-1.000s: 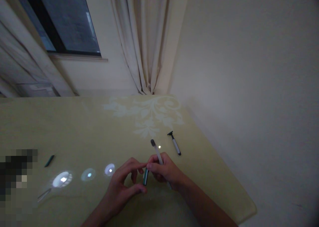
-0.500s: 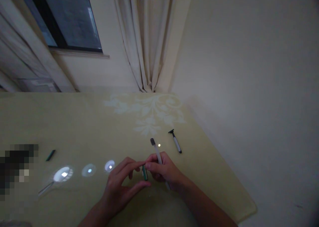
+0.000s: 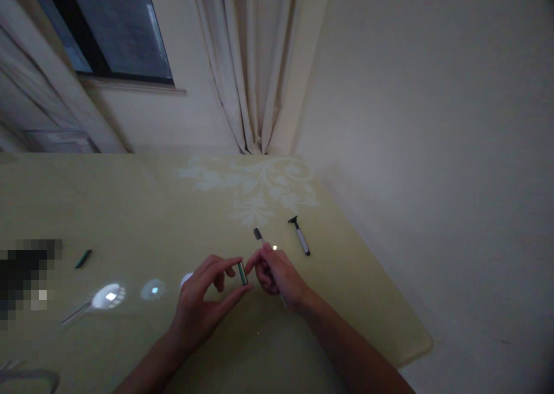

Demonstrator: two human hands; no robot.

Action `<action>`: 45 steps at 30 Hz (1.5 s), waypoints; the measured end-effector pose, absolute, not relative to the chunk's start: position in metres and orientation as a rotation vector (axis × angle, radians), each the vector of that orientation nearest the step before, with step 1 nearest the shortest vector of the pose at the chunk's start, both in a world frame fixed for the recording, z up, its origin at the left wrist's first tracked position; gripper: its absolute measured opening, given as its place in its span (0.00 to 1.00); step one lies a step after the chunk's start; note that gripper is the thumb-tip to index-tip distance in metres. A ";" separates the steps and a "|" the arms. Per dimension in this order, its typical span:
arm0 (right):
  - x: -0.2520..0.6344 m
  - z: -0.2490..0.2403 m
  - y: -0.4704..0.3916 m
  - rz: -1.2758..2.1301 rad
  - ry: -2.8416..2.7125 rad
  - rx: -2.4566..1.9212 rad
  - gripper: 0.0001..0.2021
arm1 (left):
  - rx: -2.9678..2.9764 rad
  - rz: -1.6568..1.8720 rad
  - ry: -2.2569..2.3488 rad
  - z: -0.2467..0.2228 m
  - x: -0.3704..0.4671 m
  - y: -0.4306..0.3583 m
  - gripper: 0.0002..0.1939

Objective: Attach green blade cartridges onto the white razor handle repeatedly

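My left hand [image 3: 205, 296] pinches a small green-edged razor cartridge [image 3: 243, 273] by its two ends, between thumb and forefinger. Just right of it, my right hand [image 3: 279, 276] is closed around a toothbrush [image 3: 257, 233] with a dark head and pale handle. The brush head points up and away, and much of the handle is hidden by my fingers. My right forefinger reaches close to the cartridge; whether it touches cannot be made out. Beyond my right hand a razor [image 3: 300, 236] with a black head and grey handle lies on the table.
The pale yellow table [image 3: 142, 209] carries a white floral pattern and bright lamp reflections. A small dark green piece [image 3: 83, 258] lies at the left, near a blurred-out dark patch. A grey curved object [image 3: 30, 375] shows at the lower left. Wall and curtain [image 3: 249, 65] stand behind.
Both hands have lifted slightly and shifted left. My right fingers have moved off the cartridge's top end, and my right thumb now lies higher along the toothbrush. The view has tilted a little.
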State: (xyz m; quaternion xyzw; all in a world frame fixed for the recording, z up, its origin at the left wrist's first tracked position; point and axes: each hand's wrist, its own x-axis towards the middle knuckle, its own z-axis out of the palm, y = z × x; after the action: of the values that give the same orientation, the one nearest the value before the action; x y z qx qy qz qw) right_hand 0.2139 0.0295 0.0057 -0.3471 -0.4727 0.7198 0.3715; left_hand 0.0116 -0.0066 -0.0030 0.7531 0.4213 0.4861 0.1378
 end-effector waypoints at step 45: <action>0.243 0.022 0.040 0.956 -2.155 -1.056 0.24 | 1.833 1.402 1.237 -0.003 0.005 0.003 0.15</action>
State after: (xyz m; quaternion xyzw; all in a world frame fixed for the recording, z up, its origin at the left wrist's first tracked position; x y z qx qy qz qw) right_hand 0.2430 0.0398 0.0218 -0.3930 -0.8019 0.3557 0.2755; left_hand 0.0045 0.0034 -0.0033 0.6763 0.4564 0.5171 0.2586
